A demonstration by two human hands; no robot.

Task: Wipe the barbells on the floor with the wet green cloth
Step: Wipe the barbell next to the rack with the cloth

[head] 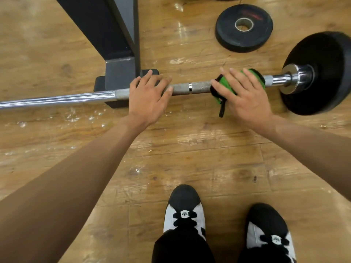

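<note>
A steel barbell (191, 87) lies across the wooden floor, with a black plate (321, 73) on its right end. My left hand (148, 97) rests flat on the knurled part of the bar, fingers straight. My right hand (245, 95) presses the green cloth (226, 82) with black trim down over the bar near the collar, fingers spread over it. A black strap of the cloth hangs below the bar.
A dark metal rack base (117, 73) stands just behind the bar at my left hand. A loose black weight plate (244, 28) lies flat on the floor at the back right. My two shoes (184, 209) are at the bottom.
</note>
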